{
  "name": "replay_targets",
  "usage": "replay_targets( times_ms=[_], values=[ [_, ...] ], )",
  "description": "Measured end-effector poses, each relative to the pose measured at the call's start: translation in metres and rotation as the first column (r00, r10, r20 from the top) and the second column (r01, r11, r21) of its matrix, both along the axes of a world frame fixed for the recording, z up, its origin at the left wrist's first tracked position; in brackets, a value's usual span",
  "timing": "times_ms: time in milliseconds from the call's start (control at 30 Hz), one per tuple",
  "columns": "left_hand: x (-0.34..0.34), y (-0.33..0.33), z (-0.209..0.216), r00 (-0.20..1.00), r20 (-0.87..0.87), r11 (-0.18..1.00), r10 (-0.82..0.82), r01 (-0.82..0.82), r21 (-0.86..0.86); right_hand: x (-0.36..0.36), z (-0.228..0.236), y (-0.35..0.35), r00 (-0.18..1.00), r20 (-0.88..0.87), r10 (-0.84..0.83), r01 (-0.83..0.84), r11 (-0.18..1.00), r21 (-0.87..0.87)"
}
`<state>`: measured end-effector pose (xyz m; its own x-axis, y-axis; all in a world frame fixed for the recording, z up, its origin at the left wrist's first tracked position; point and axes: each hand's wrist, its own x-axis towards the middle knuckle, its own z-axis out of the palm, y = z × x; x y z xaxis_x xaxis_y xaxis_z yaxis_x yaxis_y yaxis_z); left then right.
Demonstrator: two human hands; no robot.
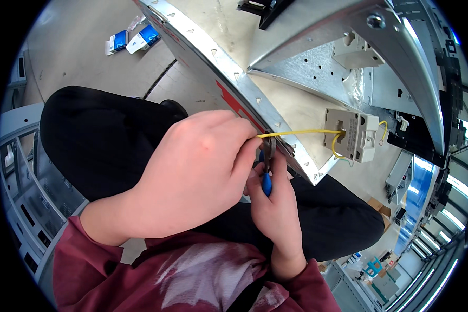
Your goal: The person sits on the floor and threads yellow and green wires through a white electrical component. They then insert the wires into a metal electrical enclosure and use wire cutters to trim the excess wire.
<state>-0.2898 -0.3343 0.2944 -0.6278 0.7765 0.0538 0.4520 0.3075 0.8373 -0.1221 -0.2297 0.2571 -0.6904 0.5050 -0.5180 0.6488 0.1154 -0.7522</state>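
Note:
My left hand (197,171) pinches the end of a yellow wire (301,132), which stretches to the right, nearly straight. Below the wire, my right hand (276,200) grips blue-handled pliers (267,182), their metal jaws pointing up at the wire close to my left fingertips. Whether the jaws touch or bite the wire I cannot tell. The wire runs into the opening of a white block-shaped electrical part (366,138), where it also makes a loop. Another yellow end with a small ring terminal hangs from the part's far side. The metal frame (257,96) lies just beyond my hands.
A second white block-shaped part (351,52) sits higher on the metal frame. Two blue and white boxes (143,39) lie on the floor at upper left. Grey metal racking (34,182) stands at my left. Workbenches and cartons are at lower right.

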Motion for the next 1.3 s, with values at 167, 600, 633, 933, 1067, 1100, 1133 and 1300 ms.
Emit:
replay_targets(
  times_ms=[167,600,633,933,1067,1100,1133,1300],
  values=[
    [-0.003,-0.003,-0.001,0.999,-0.030,0.999,-0.045,0.045,-0.002,-0.002,0.002,-0.007,0.996,-0.064,0.055,-0.050,0.996,0.068],
    [-0.007,-0.004,-0.001,0.992,-0.069,0.993,-0.103,0.099,-0.062,-0.005,-0.011,-0.006,0.971,-0.124,0.204,-0.138,0.904,0.404],
    [-0.008,-0.005,0.000,0.991,-0.074,0.991,-0.115,0.110,-0.079,-0.004,-0.014,-0.005,0.955,-0.137,0.264,-0.162,0.848,0.505],
    [-0.005,-0.003,-0.002,0.994,-0.049,0.993,-0.102,0.099,-0.059,-0.006,-0.011,-0.013,0.989,-0.145,0.007,0.004,0.997,0.072],
    [-0.005,-0.004,-0.005,0.991,-0.086,0.995,-0.099,0.096,-0.034,-0.006,-0.003,-0.011,0.997,-0.075,0.035,-0.028,0.996,0.087],
    [-0.005,-0.004,-0.006,0.991,-0.095,0.995,-0.099,0.096,-0.035,-0.004,-0.003,-0.010,0.997,-0.068,0.045,-0.038,0.994,0.098],
    [-0.005,-0.004,-0.006,0.989,-0.106,0.995,-0.101,0.098,-0.035,-0.002,-0.003,-0.009,0.997,-0.063,0.053,-0.046,0.993,0.110],
    [-0.004,-0.005,-0.005,0.990,-0.089,0.993,-0.106,0.101,-0.058,-0.005,-0.022,-0.010,0.983,-0.171,0.066,-0.044,0.991,0.127]
  ],
)
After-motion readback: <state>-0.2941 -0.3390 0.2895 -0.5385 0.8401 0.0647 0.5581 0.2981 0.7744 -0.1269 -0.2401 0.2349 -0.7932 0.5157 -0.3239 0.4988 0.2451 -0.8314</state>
